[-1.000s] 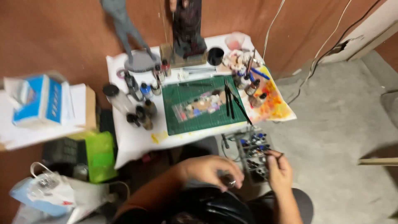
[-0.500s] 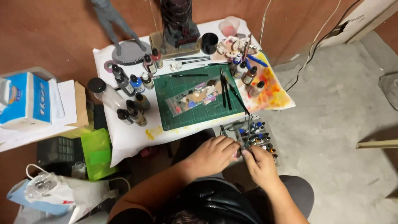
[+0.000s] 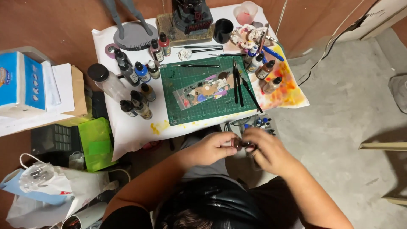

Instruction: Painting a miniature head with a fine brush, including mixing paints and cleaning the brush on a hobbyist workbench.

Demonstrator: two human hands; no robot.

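Taking the green gridded cutting mat (image 3: pixel 203 91) as the centre of things: far to its left sits a blue and white cardboard box (image 3: pixel 19 80) on stacked papers, pushed off the white-covered table (image 3: pixel 135 131) where it won't catch paint. Just left of the mat, a cluster of dark dropper paint bottles (image 3: pixel 135 85) stands upright, caps on, close enough to grab without leaning. On the mat lies a clear plastic sheet dabbed with mixed colours (image 3: pixel 207 90), flat so the paint stays put, with thin black brushes (image 3: pixel 237 85) laid along its right edge.

Below the mat, over the person's lap, the left hand (image 3: pixel 212 148) and right hand (image 3: pixel 267 150) meet. Both pinch a small dark reddish-brown round object (image 3: pixel 238 145), likely a bottle cap or tiny pot, held between the fingertips of each hand, apparently for twisting. Right of the mat, orange and yellow stains mark the paper (image 3: pixel 288 91).
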